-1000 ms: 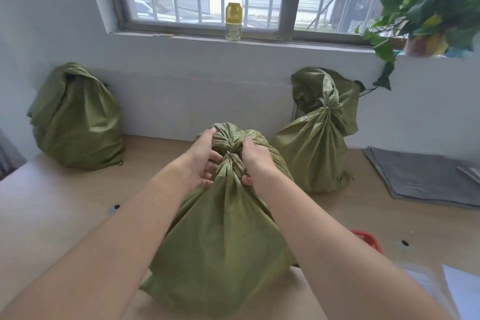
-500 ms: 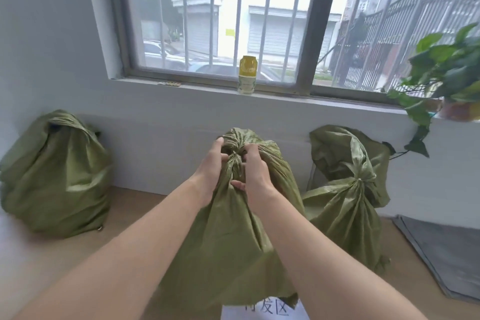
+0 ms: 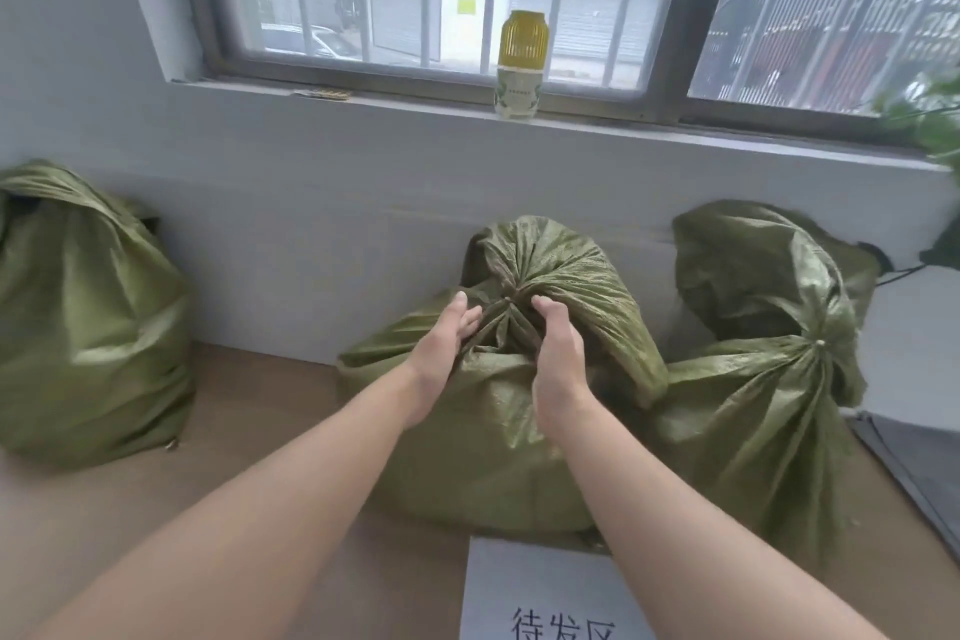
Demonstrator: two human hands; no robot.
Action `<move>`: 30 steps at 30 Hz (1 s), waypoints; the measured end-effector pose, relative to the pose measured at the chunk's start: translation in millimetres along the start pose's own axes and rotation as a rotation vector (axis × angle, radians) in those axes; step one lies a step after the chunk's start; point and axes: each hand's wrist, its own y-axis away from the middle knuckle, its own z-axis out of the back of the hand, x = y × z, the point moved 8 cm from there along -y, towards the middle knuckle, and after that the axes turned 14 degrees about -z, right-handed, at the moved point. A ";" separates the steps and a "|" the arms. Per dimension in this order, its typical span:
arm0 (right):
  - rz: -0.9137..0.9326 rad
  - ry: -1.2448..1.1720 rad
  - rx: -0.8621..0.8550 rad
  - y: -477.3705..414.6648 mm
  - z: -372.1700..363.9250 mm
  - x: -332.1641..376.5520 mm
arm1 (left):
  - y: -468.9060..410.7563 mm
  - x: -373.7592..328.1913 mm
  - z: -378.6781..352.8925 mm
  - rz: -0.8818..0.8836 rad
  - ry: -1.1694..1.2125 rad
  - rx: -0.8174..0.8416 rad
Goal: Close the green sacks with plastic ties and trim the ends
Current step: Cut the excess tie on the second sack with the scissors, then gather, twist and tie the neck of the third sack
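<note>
Green woven-plastic sacks, three, crinkled, lumpy, sitting on wooden desk [image 3: 270,437]: middle sack [image 3: 498,411] at 12 o'clock, left hand [image 3: 441,351] and right hand [image 3: 558,353] loosely cupping its gathered neck, fingers uncurled; left sack [image 3: 88,322] at 10, right sack [image 3: 769,379] at 2.

green sacks: 3 [image 3: 498,379] [image 3: 88,322] [image 3: 769,379] | hands: 2 [image 3: 441,353] [image 3: 558,359] | bottle: 1 [image 3: 522,65] | paper sign: 1 [image 3: 540,592]

Both forearms are bare to the frame's edge: no sleeves, gloves, watch or rings.
</note>
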 end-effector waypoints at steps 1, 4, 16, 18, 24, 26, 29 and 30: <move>0.002 0.008 -0.008 0.4 0.4 -2.4 | -0.1 2.3 3.2 -0.005 0.004 -0.014; 0.035 0.060 -0.072 11.2 5.0 -1.1 | 4.4 2.7 9.5 -0.034 -0.009 -0.041; 0.075 0.137 -0.070 136.8 7.3 49.0 | 93.5 -100.6 22.1 -0.103 -0.068 -0.100; 0.093 0.142 -0.065 166.0 9.6 59.7 | 115.0 -125.1 22.6 -0.123 -0.073 -0.123; 0.125 0.149 -0.018 246.3 19.2 62.8 | 196.1 -165.6 25.7 -0.158 -0.099 -0.159; 0.119 0.131 0.007 267.5 19.0 52.8 | 226.4 -170.6 31.5 -0.159 -0.103 -0.187; 0.099 0.126 0.050 295.1 12.4 30.2 | 269.3 -169.0 46.9 -0.163 -0.108 -0.234; 0.085 0.127 0.074 304.4 7.6 20.6 | 283.2 -166.2 53.7 -0.160 -0.118 -0.251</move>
